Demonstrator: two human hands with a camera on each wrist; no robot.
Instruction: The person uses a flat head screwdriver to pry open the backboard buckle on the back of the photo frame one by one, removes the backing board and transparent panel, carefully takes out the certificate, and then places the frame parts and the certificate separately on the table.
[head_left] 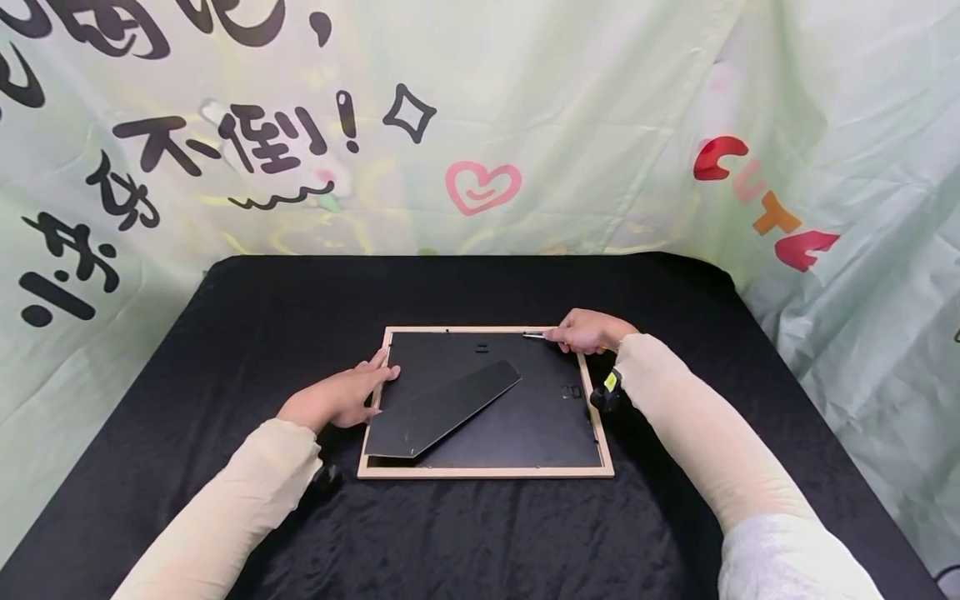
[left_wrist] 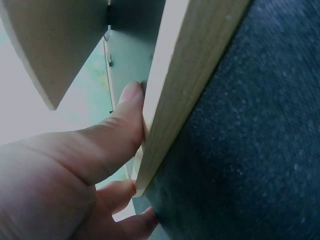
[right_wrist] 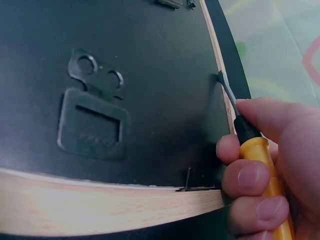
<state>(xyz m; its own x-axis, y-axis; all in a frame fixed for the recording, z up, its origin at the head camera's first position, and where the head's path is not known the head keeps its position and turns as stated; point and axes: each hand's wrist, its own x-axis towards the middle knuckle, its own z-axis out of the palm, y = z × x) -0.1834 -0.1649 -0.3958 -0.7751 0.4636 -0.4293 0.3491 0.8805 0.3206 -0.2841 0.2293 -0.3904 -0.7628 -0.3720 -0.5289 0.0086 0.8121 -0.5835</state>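
Observation:
A picture frame point(head_left: 487, 472) with a pale wooden rim lies face down on the black cloth, its black backing board point(head_left: 517, 425) upward. The black easel stand point(head_left: 450, 408) slants across the board, its wide end raised at the lower left. My left hand point(head_left: 345, 396) grips the left rim, the thumb point(left_wrist: 131, 100) against it and other fingers farther along. My right hand point(head_left: 588, 331) holds a flat-head screwdriver point(right_wrist: 257, 150) with a yellow handle and black collar near the top right corner. Its blade reaches a small dark tab point(right_wrist: 220, 77) at the top rim.
A metal hanger point(right_wrist: 95, 122) is fixed to the board near its right side, another point(head_left: 482, 348) near the top. Several small dark tabs line the inner rim. Black cloth point(head_left: 300, 292) covers the table; a printed curtain point(head_left: 570, 125) hangs behind it.

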